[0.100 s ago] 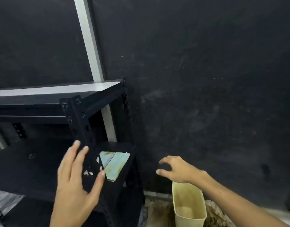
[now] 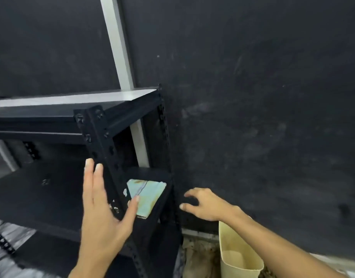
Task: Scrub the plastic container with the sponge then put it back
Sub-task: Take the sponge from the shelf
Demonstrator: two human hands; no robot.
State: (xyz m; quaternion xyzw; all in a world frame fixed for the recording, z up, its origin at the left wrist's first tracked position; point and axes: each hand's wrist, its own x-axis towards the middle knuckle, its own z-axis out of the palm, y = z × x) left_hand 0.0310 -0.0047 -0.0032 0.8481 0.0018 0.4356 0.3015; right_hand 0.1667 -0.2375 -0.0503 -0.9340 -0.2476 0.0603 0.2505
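Observation:
A pale yellow plastic container (image 2: 240,255) stands upright on the dirty floor at the lower right, open at the top. My right hand (image 2: 206,205) hovers just above its rim with fingers spread, holding nothing. My left hand (image 2: 104,213) is raised in front of the black shelf post, fingers apart and empty. A light green, stained sponge (image 2: 145,197) lies on the lower shelf behind the post, just right of my left thumb.
A black metal shelving rack (image 2: 96,133) fills the left side, with a pale top board and a perforated corner post. A dark wall (image 2: 253,97) rises behind. The floor (image 2: 198,257) by the container is grimy.
Both hands have shifted only slightly; the right hand stays over the container and the left near the shelf post.

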